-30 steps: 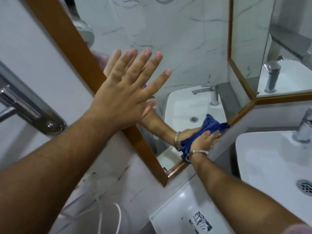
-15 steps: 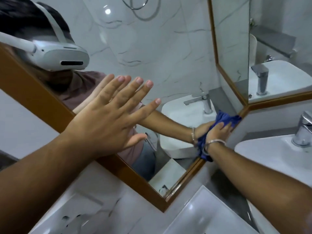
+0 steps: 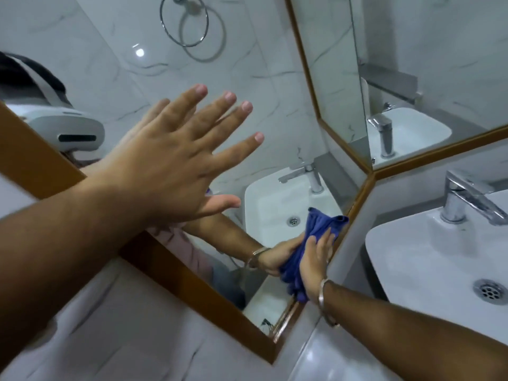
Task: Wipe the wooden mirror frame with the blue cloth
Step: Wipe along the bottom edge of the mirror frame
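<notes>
- One view only, from my head camera, tilted so the mirror's edges run slantwise.
- My right hand (image 3: 316,259) lies flat, fingers together, pressing the blue cloth (image 3: 316,240) against the mirror's lower rail, with no closed fist around it; the cloth bunches out past my fingertips toward 12 o'clock.
- My left hand (image 3: 176,166) is spread wide, fingers apart, holding nothing and facing the glass at about 10 o'clock from the cloth. I cannot tell whether the palm touches the glass.
- The wooden mirror frame (image 3: 192,276) has two rails meeting at a corner low in the view, at 6 o'clock from the cloth. The rail under the cloth has its long axis from that corner up toward 1 o'clock, ending at the joint with the second mirror (image 3: 467,78).
- As I judge it, the next stroke should follow this axis, and my right hand is plainly the nearer one.
- Beside the rail, at 3 o'clock, sits the sink (image 3: 428,259) with its tap (image 3: 461,199), close enough to crowd my forearm.
</notes>
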Demonstrator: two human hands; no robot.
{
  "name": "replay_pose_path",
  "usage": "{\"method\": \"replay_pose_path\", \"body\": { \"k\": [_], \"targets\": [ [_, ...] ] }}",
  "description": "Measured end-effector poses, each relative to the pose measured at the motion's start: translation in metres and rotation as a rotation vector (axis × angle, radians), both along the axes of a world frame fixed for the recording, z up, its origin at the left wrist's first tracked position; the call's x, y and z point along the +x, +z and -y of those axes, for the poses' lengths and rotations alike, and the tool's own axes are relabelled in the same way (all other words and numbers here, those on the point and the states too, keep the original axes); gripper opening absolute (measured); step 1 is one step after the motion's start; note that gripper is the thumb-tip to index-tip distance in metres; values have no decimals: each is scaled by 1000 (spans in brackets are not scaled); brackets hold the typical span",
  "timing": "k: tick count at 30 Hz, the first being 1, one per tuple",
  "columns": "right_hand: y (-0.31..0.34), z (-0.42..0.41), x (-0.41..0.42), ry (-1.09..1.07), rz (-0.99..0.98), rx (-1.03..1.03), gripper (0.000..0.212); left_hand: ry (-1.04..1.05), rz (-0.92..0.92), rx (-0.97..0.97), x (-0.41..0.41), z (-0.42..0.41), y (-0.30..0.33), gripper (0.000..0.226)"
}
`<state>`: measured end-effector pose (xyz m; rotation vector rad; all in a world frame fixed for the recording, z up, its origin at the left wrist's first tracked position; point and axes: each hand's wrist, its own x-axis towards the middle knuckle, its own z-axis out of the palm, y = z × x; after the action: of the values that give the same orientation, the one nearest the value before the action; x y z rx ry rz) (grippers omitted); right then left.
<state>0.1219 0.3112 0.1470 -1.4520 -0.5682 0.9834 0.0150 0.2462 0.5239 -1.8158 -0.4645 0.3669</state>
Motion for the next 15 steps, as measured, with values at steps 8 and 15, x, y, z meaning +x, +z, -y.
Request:
{"method": "replay_pose_path", "body": {
  "k": [8, 15],
  "targets": [
    [33, -124, 139, -268, -107, -138, 54, -222, 14, -53, 14, -16, 21, 86],
    [27, -120, 138, -328, -228, 81, 44, -218, 55, -32, 6, -20, 29, 88]
  ]
}}
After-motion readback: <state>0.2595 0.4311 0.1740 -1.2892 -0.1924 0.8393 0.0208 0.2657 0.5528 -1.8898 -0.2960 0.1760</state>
